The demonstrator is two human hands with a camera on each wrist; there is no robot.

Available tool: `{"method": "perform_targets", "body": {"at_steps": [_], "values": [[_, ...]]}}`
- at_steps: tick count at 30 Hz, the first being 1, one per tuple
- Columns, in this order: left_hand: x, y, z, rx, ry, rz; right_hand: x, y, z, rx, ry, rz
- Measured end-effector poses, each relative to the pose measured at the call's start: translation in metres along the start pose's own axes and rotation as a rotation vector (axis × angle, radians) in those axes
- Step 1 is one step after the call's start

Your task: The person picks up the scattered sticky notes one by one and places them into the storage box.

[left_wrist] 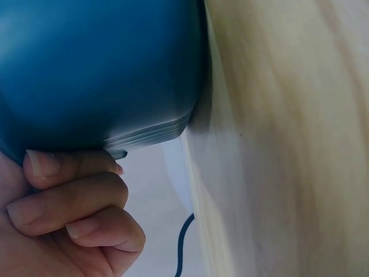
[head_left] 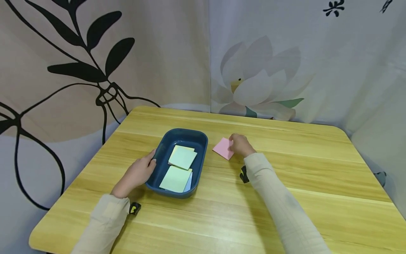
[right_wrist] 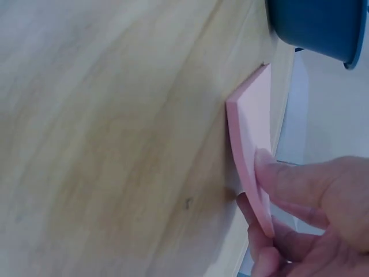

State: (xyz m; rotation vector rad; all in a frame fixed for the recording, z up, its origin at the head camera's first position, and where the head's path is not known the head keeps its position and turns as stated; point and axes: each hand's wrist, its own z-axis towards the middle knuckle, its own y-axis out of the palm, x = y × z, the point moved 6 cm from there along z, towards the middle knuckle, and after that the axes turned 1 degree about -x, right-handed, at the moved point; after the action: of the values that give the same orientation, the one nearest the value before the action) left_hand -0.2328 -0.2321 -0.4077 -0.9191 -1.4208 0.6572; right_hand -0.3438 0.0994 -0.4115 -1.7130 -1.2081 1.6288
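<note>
A pink sticky note pad is pinched at its right corner by my right hand. In the right wrist view the thumb lies on top of the pad and fingers are beneath it; its far end is close to or on the tabletop. My left hand grips the left rim of a dark blue plastic bin, its fingers curled at the rim in the left wrist view. Inside the bin lie pale green sticky note pads, with yellow and blue ones partly hidden under them.
The bin and pink pad are on a light wooden table with rounded corners. Behind it hangs a patterned curtain with black leaves and a pale flower. Black wrist devices are worn at both cuffs.
</note>
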Motion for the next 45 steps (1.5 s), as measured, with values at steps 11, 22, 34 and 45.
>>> {"method": "perform_targets", "body": {"at_steps": [11,22,34,45], "values": [[0.0,-0.001,-0.002,0.006,-0.001,0.001,0.005,-0.007,-0.006,0.056,0.026,0.106],[0.001,-0.002,-0.003,0.009,0.007,-0.002,-0.011,-0.025,-0.009,0.089,-0.026,0.144],[0.003,-0.002,-0.003,0.008,0.015,-0.008,-0.043,-0.046,-0.012,0.131,-0.087,0.145],[0.003,-0.001,-0.002,0.011,0.009,-0.004,-0.063,-0.058,-0.017,0.159,-0.12,0.127]]}}
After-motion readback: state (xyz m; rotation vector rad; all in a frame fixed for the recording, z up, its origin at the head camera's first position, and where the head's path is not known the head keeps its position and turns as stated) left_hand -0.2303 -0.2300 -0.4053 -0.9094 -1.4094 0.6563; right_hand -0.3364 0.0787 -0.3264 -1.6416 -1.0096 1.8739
